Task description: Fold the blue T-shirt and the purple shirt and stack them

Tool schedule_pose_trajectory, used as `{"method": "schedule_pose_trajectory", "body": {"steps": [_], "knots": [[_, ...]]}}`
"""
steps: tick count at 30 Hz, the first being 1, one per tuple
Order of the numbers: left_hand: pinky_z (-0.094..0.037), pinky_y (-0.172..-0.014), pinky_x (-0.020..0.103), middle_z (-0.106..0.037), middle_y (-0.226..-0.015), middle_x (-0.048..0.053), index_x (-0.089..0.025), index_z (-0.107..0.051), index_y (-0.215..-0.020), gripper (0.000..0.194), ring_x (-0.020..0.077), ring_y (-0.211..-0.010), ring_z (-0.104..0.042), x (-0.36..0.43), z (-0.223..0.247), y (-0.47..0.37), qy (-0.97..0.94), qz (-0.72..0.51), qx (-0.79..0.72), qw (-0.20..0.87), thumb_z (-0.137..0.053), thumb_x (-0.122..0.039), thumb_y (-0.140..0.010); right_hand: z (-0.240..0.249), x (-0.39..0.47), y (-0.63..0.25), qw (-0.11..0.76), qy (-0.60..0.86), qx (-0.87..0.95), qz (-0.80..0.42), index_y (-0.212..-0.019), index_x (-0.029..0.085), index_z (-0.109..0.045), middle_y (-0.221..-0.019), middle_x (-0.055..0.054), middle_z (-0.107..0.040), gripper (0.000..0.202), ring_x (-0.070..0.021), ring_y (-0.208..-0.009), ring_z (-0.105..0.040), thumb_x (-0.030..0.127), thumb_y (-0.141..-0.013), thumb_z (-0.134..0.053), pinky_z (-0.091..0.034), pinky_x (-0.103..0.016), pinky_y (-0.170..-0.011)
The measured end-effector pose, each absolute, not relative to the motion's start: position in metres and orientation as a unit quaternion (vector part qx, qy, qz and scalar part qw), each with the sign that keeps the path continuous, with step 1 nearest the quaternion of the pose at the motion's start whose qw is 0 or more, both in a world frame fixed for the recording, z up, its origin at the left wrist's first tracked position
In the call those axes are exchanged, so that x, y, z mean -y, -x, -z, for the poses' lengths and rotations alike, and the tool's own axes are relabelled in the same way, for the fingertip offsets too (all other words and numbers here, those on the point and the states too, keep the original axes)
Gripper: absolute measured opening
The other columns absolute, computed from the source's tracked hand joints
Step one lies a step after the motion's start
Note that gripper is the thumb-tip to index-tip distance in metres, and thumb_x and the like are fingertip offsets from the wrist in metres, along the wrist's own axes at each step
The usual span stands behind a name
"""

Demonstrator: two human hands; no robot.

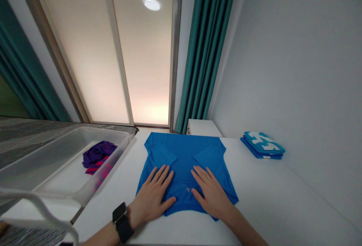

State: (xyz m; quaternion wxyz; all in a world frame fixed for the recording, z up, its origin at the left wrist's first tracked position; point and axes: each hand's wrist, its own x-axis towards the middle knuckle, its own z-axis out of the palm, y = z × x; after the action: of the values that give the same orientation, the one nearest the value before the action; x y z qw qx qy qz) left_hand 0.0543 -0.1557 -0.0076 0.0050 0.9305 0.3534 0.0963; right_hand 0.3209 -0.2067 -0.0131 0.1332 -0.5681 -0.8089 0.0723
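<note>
A blue T-shirt (pixel 183 155) lies spread on the white table, its sleeves folded inward over the body and its neckline towards me. A small pale logo shows near the collar. My left hand (pixel 154 193) rests flat on the shirt's left side with the fingers spread; a black watch is on that wrist. On the right side of the shirt, my right hand (pixel 210 193) also lies flat, fingers stretched out. Neither hand grips the cloth.
A stack of folded blue-and-white clothes (pixel 263 146) sits on the table (pixel 283 200) by the wall. To the left stands a translucent plastic bin (pixel 62 140) holding purple and red-striped clothes (pixel 98 155). Beyond the table are a white cabinet (pixel 203 127) and a teal curtain (pixel 206 49).
</note>
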Motion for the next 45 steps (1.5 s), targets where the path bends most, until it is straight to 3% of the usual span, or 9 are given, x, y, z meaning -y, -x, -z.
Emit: {"method": "schedule_pose_trajectory", "body": {"steps": [5,9,21,26,33,39,45], "knots": [[-0.015,-0.116,0.06,-0.028,-0.157,0.008,-0.031,-0.025,-0.152,0.071,0.0341,-0.144,-0.026,0.154,0.012,-0.051,-0.929,-0.076,-0.361,0.022,-0.041,-0.064,-0.091,0.022,0.218,-0.331,0.092,0.616,0.777,-0.088,-0.152,0.024,-0.024,-0.16,-0.007,-0.014,0.066,-0.0264,-0.148,-0.009,0.06,-0.097,-0.029,-0.008,-0.053,-0.119],[-0.013,-0.113,0.066,-0.026,-0.157,0.008,-0.031,-0.022,-0.152,0.07,0.0369,-0.144,-0.023,0.157,0.014,-0.05,-0.928,-0.063,-0.367,0.021,-0.038,-0.064,-0.092,0.019,0.222,-0.328,0.074,0.617,0.776,-0.108,-0.153,0.024,-0.022,-0.16,-0.009,-0.011,0.07,-0.0277,-0.148,-0.006,0.064,-0.095,-0.025,-0.004,-0.055,-0.118],[-0.023,-0.113,0.061,-0.028,-0.156,0.006,-0.035,-0.013,-0.153,0.07,0.0354,-0.141,-0.032,0.205,0.014,-0.043,-0.93,-0.083,-0.358,-0.023,-0.038,-0.062,-0.093,0.024,0.264,-0.328,0.089,0.6,0.785,-0.127,-0.153,0.029,-0.016,-0.16,-0.005,-0.007,0.067,-0.0303,-0.147,-0.007,0.061,-0.096,-0.029,-0.005,-0.057,-0.118],[-0.022,-0.114,0.058,-0.028,-0.157,0.004,-0.035,-0.012,-0.152,0.067,0.0332,-0.143,-0.029,0.211,0.012,-0.043,-0.925,-0.066,-0.374,-0.011,-0.036,-0.06,-0.095,0.024,0.268,-0.328,0.088,0.602,0.781,-0.144,-0.153,0.03,-0.017,-0.16,-0.002,-0.008,0.067,-0.0307,-0.147,-0.007,0.062,-0.095,-0.031,-0.005,-0.057,-0.118],[-0.026,-0.117,0.049,-0.027,-0.158,0.001,-0.035,-0.015,-0.153,0.062,0.0264,-0.143,-0.031,0.174,-0.004,-0.043,-0.935,-0.09,-0.342,0.011,-0.037,-0.054,-0.098,0.004,0.243,-0.329,0.095,0.581,0.795,-0.148,-0.153,0.029,-0.019,-0.161,-0.001,-0.012,0.069,-0.024,-0.148,-0.011,0.063,-0.095,-0.032,-0.002,-0.049,-0.12],[-0.028,-0.115,0.052,-0.03,-0.156,0.006,-0.03,-0.025,-0.152,0.061,0.0276,-0.142,-0.031,0.131,0.006,-0.032,-0.934,-0.062,-0.351,0.013,-0.036,-0.056,-0.097,0.013,0.214,-0.331,0.078,0.593,0.79,-0.132,-0.153,0.026,-0.022,-0.161,-0.004,-0.012,0.07,-0.0232,-0.148,-0.008,0.063,-0.095,-0.03,-0.003,-0.049,-0.12],[-0.027,-0.115,0.051,-0.027,-0.157,0.006,-0.029,-0.022,-0.152,0.063,0.0275,-0.143,-0.03,0.134,0.018,-0.026,-0.931,-0.062,-0.359,-0.012,-0.034,-0.057,-0.097,0.025,0.22,-0.335,0.081,0.593,0.792,-0.122,-0.153,0.027,-0.018,-0.161,-0.004,-0.009,0.068,-0.0234,-0.148,-0.008,0.063,-0.096,-0.025,-0.002,-0.049,-0.12]]}}
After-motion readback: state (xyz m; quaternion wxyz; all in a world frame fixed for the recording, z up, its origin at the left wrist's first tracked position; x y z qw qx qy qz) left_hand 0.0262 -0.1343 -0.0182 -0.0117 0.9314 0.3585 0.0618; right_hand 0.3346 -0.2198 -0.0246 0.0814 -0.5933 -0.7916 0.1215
